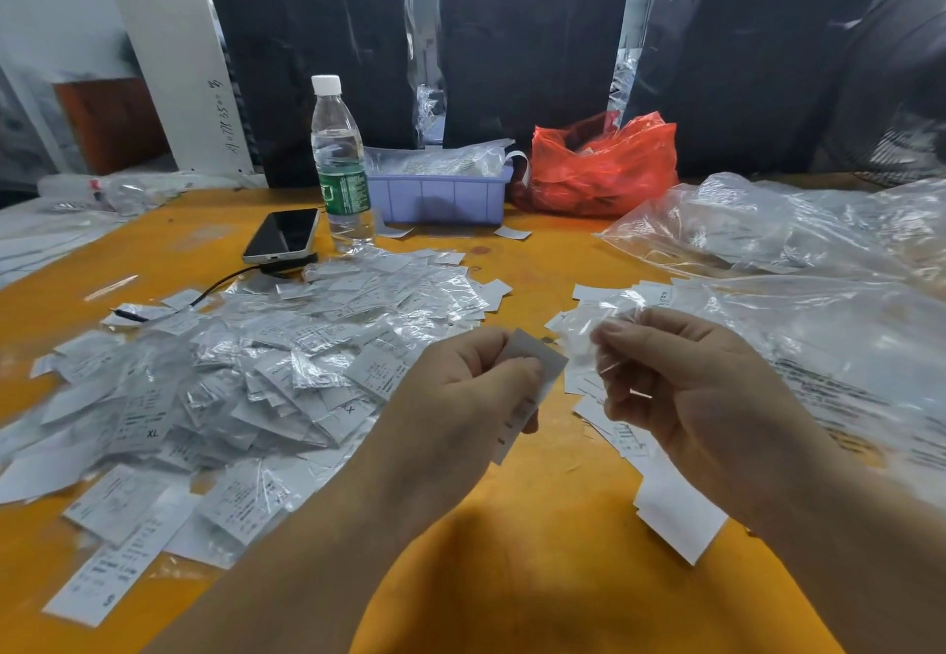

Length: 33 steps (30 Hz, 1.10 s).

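Observation:
My left hand (460,397) pinches a small white paper label (537,359) between thumb and fingers, held above the orange table (512,551). My right hand (681,377), just to its right, pinches a small clear plastic sleeve (594,331) by its edge. The label's corner sits close to the sleeve's left side. A big heap of bagged labels (245,366) covers the table to the left. Loose white labels (675,510) lie under and beside my right hand.
A water bottle (340,162), a phone (281,236) with a cable, a lilac bin (440,195) and a red plastic bag (599,167) stand at the back. Clear plastic bags (798,243) pile at the right. Wrapped black bales (532,33) wall off the far edge.

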Motion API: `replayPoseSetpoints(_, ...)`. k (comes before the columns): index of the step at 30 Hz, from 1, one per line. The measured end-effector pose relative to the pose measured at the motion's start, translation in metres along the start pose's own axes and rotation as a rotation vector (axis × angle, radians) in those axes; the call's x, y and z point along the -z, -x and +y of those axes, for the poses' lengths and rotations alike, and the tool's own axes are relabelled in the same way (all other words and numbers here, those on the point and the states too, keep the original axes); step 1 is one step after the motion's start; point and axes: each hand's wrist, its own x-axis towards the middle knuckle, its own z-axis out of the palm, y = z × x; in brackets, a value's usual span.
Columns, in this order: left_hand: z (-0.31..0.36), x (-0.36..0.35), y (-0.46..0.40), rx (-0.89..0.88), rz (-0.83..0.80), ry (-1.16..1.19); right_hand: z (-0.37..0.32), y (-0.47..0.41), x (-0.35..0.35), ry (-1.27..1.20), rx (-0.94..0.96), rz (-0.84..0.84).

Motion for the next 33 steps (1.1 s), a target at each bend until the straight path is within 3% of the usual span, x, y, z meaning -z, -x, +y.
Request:
replayPoseSetpoints(14, -0.002, 0.001, 0.0, 0.012, 0.053, -0.058, 0.0, 0.004, -0.003, 0.023, 0.006, -0.089)
replayPoseSetpoints(23, 0.005, 0.0, -0.001, 0.067, -0.078, 0.028, 0.001, 0.003, -0.005, 0.032, 0.048, -0.038)
replayPoseSetpoints(26, 0.006, 0.001, -0.001, 0.089, -0.13, 0.041, 0.0, 0.004, -0.007, 0.063, 0.048, -0.109)
replayPoseSetpoints(33, 0.007, 0.005, -0.001, 0.098, -0.097, -0.003, -0.002, 0.005, -0.01, 0.121, 0.043, -0.159)
